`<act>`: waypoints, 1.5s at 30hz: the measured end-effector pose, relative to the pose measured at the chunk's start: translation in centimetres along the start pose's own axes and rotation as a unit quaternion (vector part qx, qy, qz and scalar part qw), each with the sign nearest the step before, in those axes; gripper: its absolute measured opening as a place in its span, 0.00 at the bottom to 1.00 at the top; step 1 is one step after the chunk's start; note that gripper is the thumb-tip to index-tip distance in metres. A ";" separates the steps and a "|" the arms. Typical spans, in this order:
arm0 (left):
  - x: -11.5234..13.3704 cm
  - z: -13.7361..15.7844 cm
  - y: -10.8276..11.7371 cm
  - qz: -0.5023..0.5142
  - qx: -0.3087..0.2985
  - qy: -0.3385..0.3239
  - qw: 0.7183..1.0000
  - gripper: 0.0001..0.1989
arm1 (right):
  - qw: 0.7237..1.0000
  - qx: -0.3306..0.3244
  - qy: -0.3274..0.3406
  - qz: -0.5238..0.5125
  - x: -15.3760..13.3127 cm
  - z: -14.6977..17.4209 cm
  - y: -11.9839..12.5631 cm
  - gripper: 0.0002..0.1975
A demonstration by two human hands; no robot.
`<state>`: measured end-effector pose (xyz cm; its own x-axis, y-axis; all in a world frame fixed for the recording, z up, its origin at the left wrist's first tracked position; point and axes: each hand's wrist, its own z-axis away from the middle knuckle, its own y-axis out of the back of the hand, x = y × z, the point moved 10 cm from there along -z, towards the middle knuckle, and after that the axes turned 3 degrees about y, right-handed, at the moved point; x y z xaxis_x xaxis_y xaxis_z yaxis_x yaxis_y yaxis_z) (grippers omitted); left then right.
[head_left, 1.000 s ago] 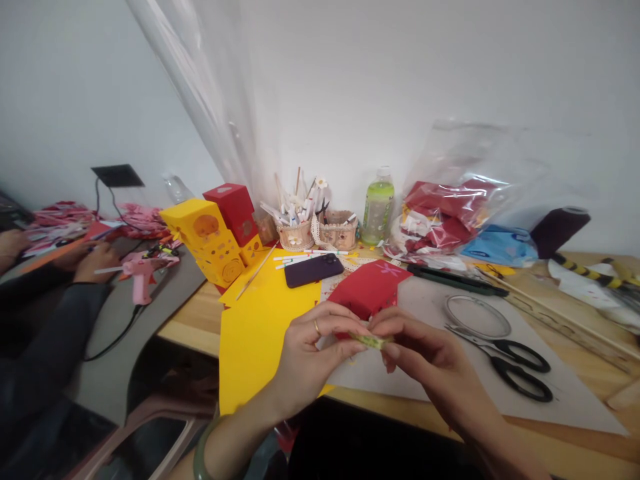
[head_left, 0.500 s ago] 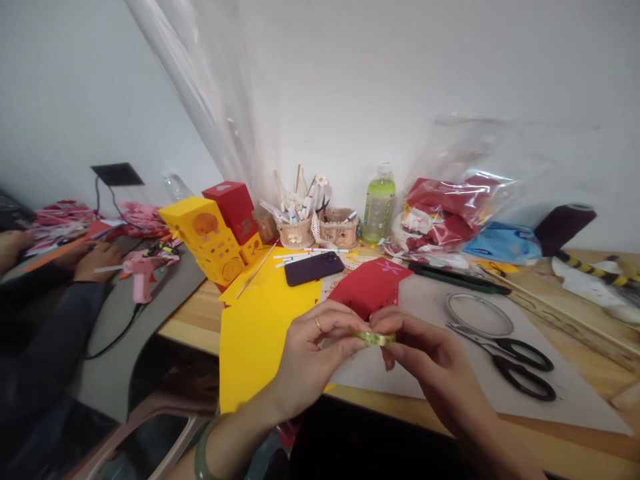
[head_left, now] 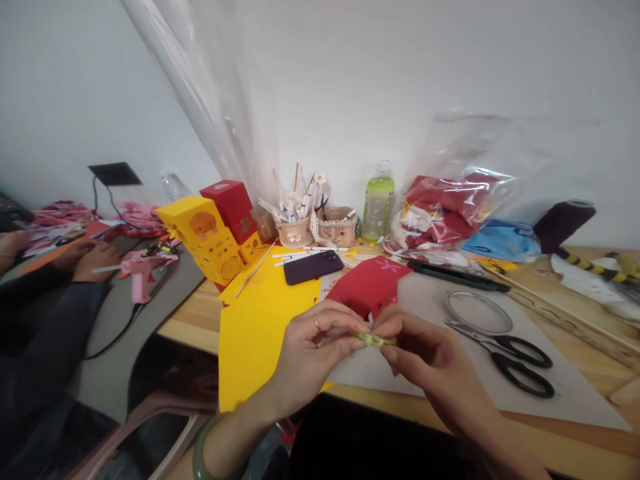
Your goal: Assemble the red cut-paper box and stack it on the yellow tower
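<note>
Between both hands is a small, shiny yellow-green piece (head_left: 371, 339), seen edge-on; it looks like a little roll of tape, but its kind is not certain. My left hand (head_left: 313, 357) pinches its left end between thumb and fingers. At the other end, the thumb and fingers of my right hand (head_left: 425, 353) are closed on it. Just beyond the fingertips lies a folded red paper piece (head_left: 367, 283) with a pink mark. A yellow sheet (head_left: 255, 347) spreads out left of my left hand. Black-handled scissors (head_left: 520, 360) lie right of my right hand.
A phone (head_left: 313, 267), a green cutter knife (head_left: 457, 276) and a wire ring (head_left: 479, 312) lie on the table. Behind stand yellow (head_left: 205, 237) and red boxes, baskets (head_left: 337, 230) and a bottle (head_left: 379, 203). At left, a co-worker's hands (head_left: 97, 260) are near a pink glue gun (head_left: 137, 273).
The yellow-green piece has tilted slightly between my fingers, and my right fingertips have shifted a little on it. Everything else looks the same apart from a slight camera shift.
</note>
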<state>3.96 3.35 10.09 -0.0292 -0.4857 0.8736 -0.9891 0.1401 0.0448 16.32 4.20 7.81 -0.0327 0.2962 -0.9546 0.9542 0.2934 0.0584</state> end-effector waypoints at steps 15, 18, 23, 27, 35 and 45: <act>0.1 0.4 0.0 0.026 0.004 -0.006 1.000 0.06 | 0.999 0.038 0.035 0.018 -0.5 0.3 0.5 0.03; 0.3 0.5 0.0 0.024 0.007 -0.014 1.000 0.06 | 0.998 0.039 0.047 0.013 -0.6 0.4 0.4 0.04; 0.7 0.7 -0.3 0.006 0.009 -0.022 1.000 0.04 | 0.997 0.041 0.045 -0.041 0.2 0.3 0.3 0.07; 0.3 0.6 -0.3 0.008 0.010 0.002 1.000 0.02 | 0.993 0.026 0.029 -0.115 1.4 0.3 0.3 0.09; 0.1 0.5 0.0 0.021 0.015 0.004 1.000 0.03 | 0.993 0.004 -0.001 -0.116 1.9 0.5 -0.2 0.03; 1.0 0.9 0.0 -0.015 0.023 -0.029 0.999 0.04 | 0.996 -0.017 0.036 -0.086 1.1 0.6 -0.3 0.03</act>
<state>3.77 2.13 10.56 -0.0065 -0.5389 0.8424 -0.9952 0.0861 0.0474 16.15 3.88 6.61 -0.2161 0.3026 -0.9283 0.9220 0.3761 -0.0921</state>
